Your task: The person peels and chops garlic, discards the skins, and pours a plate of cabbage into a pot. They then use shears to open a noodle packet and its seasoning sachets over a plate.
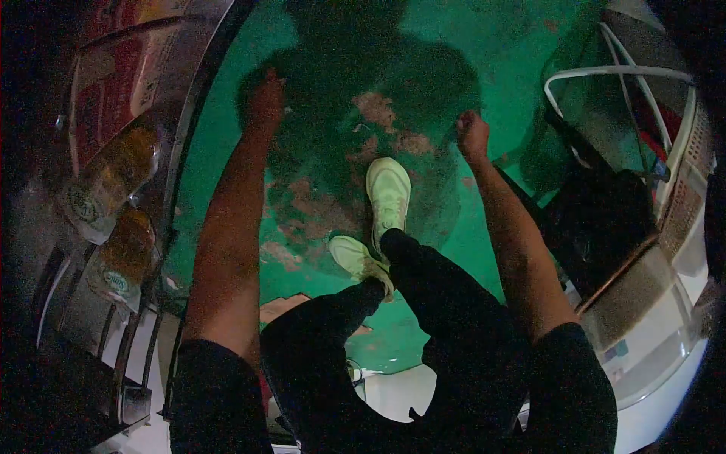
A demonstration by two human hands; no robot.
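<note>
I look straight down on my legs and pale shoes [388, 193] over the green floor [469, 45] with worn patches. My left hand [265, 98] hangs loose, fingers half curled, holding nothing, near the shelf with bottles [113, 178] on the left. My right hand [473, 135] is closed as a fist; I cannot tell if something is inside. A white-framed cart [643, 113] stands on the right

Setting: we record a workshop or factory floor. Evidence we list: green painted floor [484, 45], coating worn through in brown patches [378, 113]; shiny metal machine housing [113, 151] with reflective panels at left; white tubing [620, 72] and a perforated metal cabinet [681, 212] at right.
</note>
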